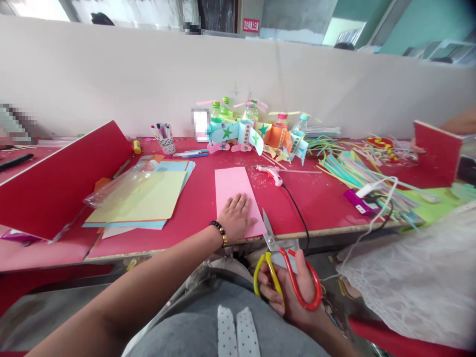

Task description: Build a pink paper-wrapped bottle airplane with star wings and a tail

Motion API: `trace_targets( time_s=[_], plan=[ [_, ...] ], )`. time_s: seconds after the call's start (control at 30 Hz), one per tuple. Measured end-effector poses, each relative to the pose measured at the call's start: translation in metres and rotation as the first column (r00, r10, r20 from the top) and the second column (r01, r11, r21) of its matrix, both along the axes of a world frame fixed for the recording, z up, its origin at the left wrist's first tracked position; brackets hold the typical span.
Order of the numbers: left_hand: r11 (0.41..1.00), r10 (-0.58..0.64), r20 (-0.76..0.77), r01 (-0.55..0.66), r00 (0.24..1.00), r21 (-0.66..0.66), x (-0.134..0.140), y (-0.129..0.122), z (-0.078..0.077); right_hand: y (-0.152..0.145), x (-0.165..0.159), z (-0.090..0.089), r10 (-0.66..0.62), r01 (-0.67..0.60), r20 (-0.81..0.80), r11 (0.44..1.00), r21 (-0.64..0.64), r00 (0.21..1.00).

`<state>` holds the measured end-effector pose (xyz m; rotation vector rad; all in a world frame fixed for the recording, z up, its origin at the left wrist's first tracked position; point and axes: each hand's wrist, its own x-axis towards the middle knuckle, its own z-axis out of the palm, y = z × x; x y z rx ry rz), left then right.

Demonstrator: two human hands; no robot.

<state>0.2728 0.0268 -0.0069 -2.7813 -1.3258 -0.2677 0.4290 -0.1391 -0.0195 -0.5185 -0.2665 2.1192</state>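
My left hand [237,217] lies flat on a pink sheet of paper [232,183], fingers stretched out toward the far side. The sheet rests near the front edge of the red table. In my right hand [297,285] is a pair of scissors [272,239] with one yellow and one red handle loop. Its fingers and thumb pass through the loops, just off the table's front edge. The blades point away from me, beside the sheet's right near corner. A pink glue gun [271,173] lies on the table beyond the sheet's right side.
Coloured paper sheets [148,198] and a clear plastic bottle [122,184] lie left. Decorated bottle models [245,131] stand along the back wall, near a pen cup [166,144]. Pastel strips [353,171] and a purple power strip [361,202] are at right; red boards [70,183] flank the table.
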Motion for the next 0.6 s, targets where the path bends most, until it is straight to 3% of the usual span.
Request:
trace_targets(
  time_s=[0.37,0.6],
  plan=[
    [1.000,-0.013,-0.007,0.013,1.000,0.004,-0.001,0.001,-0.001,0.003,-0.006,0.001,-0.017,0.017,-0.020,1.000,0.022,1.000],
    [1.000,-0.014,-0.007,0.014,1.000,0.006,-0.001,0.000,-0.001,0.007,-0.011,-0.004,-0.026,0.026,-0.123,1.000,-0.004,0.992]
  ],
)
